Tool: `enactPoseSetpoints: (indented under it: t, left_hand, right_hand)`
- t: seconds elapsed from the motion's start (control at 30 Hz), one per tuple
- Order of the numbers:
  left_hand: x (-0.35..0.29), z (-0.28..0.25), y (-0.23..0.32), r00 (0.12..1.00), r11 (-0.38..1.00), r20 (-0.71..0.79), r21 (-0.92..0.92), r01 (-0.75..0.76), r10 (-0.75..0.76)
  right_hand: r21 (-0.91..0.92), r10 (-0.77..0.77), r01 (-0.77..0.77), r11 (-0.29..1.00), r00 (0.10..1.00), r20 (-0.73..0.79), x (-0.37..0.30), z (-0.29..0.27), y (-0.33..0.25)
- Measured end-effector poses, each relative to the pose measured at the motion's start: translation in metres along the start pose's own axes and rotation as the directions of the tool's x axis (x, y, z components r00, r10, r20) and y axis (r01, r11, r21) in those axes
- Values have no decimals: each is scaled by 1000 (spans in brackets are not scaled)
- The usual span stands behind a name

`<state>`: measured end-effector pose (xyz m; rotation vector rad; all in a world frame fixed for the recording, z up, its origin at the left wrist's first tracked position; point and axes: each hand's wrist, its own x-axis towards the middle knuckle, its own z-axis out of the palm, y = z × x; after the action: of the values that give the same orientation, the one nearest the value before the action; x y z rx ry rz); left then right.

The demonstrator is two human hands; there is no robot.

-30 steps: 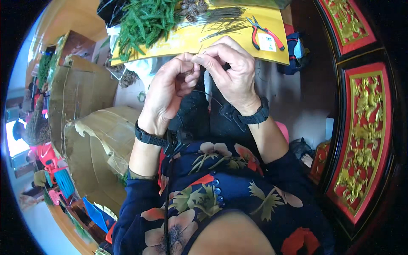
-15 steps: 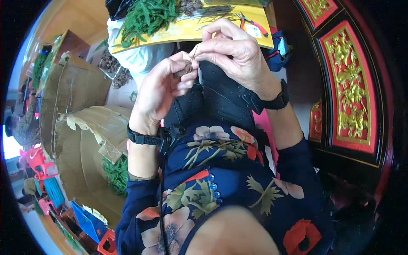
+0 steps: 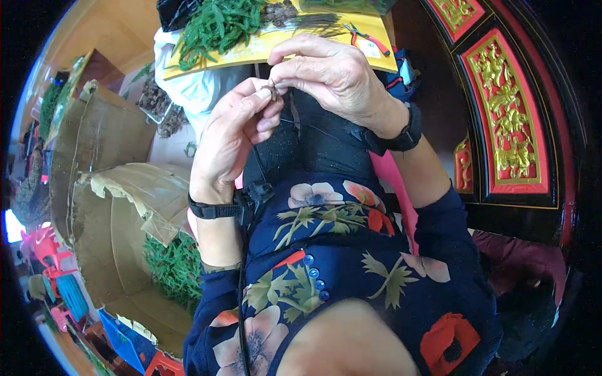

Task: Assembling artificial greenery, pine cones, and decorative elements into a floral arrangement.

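Note:
Over my lap, my left hand (image 3: 227,135) is closed round a small brown pine cone (image 3: 274,94), pinching it between thumb and fingers; most of the cone is covered. My right hand (image 3: 338,78) meets it from the right, thumb and forefinger pinched together on a thin brown wire (image 3: 271,82) at the top of the cone. The wire's far end is hidden by the fingers. Just beyond my hands lies a yellow board (image 3: 260,55) bearing green artificial pine sprigs (image 3: 219,28), several pine cones (image 3: 280,12), a bundle of thin dark wires (image 3: 323,25) and red-handled pliers (image 3: 371,41).
An open cardboard box (image 3: 125,213) with torn flaps stands at my left, green sprigs (image 3: 169,269) inside. Beyond it, more pine cones (image 3: 157,100) lie on the floor beside a white plastic bag (image 3: 194,94). A gold-carved red panel (image 3: 511,113) rises at my right.
Both hands have shifted slightly left, still together at the cone. The cone is turned and more covered by my left fingers, and less of the wire shows.

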<state>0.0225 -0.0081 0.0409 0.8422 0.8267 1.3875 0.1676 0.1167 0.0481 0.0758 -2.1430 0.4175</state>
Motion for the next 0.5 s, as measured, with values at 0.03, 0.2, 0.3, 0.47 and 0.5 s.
enactPoseSetpoints:
  t: [0.03, 0.2, 0.3, 0.47, 0.5]
  left_hand:
    - [0, -1, 0, 1000, 1000, 0, -4, -6, 6]
    - [3, 2, -10, 969, 933, -106, 311, -181, 224]
    - [8, 9, -25, 794, 459, -60, 841, -286, 604]
    - [15, 2, -23, 749, 349, -34, 898, -267, 662]
    - [13, -1, -21, 824, 583, -130, 767, -269, 552]
  right_hand:
    - [-38, -13, 15, 999, 999, 32, 3, 0, 0]
    - [-251, 155, -133, 959, 985, 69, 7, 3, -18]
    - [-265, 403, -377, 887, 914, 46, 6, 13, -27]
    - [12, 377, -377, 926, 926, 11, 1, 7, -3]
    - [13, 376, -376, 927, 927, 12, 1, 4, -2]
